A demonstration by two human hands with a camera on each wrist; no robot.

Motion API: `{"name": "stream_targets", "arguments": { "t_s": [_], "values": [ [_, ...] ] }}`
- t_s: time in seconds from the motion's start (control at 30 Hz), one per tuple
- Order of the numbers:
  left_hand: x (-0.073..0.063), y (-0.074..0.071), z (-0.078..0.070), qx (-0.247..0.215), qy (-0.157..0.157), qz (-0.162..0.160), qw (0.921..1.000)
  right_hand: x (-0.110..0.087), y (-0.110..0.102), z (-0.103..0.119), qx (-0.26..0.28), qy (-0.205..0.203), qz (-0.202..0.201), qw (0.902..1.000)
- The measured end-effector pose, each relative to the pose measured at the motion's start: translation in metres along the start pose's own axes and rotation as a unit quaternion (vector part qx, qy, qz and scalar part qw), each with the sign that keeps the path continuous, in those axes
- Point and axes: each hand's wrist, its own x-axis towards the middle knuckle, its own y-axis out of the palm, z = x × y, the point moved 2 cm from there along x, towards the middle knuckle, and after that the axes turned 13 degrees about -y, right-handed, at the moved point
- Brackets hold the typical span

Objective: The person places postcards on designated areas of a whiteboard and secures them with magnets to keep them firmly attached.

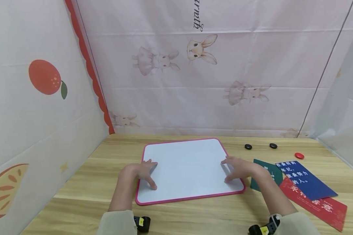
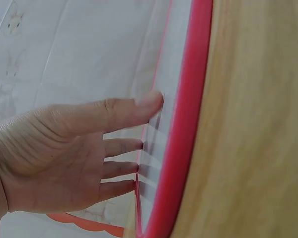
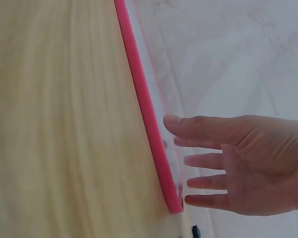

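Note:
A whiteboard with a pink rim lies flat on the wooden table, slightly turned. Over its left side is my left hand, fingers spread; in the left wrist view the thumb and fingertips of the left hand reach the white surface. My right hand is at the board's right side. The right wrist view shows the right hand with fairly straight fingers beside the pink rim, apparently just above the surface; whether it touches cannot be told. Neither hand grips anything.
Right of the board, a green card, a blue card and a red card overlap, with white writing. Behind them lie two black discs and a red disc. Printed cloth hangs behind the table and at both sides.

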Motion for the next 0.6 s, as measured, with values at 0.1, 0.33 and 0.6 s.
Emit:
{"name": "stream_targets", "arguments": {
  "t_s": [0.1, 0.33, 0.6],
  "values": [
    [0.002, 0.001, 0.001, -0.002, -0.001, -0.002, 1.0, 0.002, 0.003, -0.005, 0.003, -0.007, 0.009, 0.9999],
    [0.003, 0.001, 0.002, -0.018, 0.003, 0.0, 0.9998, 0.003, 0.005, -0.003, 0.015, 0.016, 0.016, 0.9996],
    [0.007, 0.001, 0.009, -0.024, 0.036, 0.0, 0.9991, -0.001, 0.004, 0.007, 0.001, 0.038, 0.028, 0.9989]
  ]
}}
